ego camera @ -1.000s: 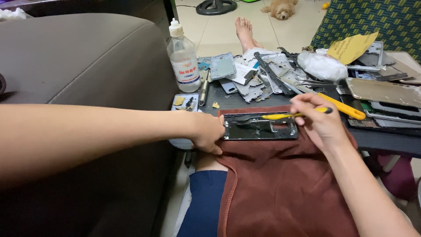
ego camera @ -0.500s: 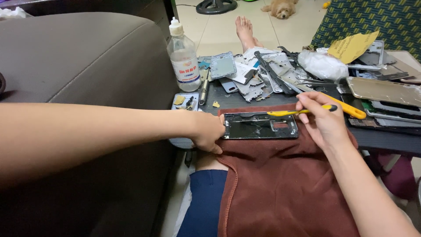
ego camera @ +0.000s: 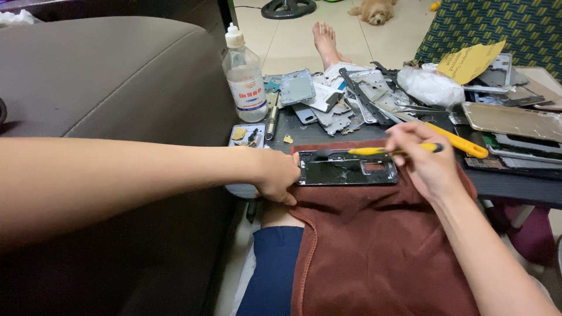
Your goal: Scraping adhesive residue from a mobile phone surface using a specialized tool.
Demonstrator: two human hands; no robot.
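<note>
Opened phone frame (ego camera: 346, 169): left end covered by the left hand (ego camera: 276, 174), internal parts too small to tell. Yellow-handled brush (ego camera: 374, 151): rear of handle hidden inside the right hand (ego camera: 426, 161); both forearms cut off by the picture's edges. Heap of phone parts (ego camera: 351, 102): pieces overlap, individual kinds indistinguishable; small tray (ego camera: 248, 135) contents too small to identify.

Glossy dark phone frame (ego camera: 346, 169), matt rust-brown cloth (ego camera: 380, 246), yellow plastic-handled tool (ego camera: 380, 151), clear plastic bottle (ego camera: 244, 79)

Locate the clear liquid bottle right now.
Head view, upper left of centre: the clear bottle stands upright at the dark table's left end, beside the sofa arm, behind the small parts tray.
</note>
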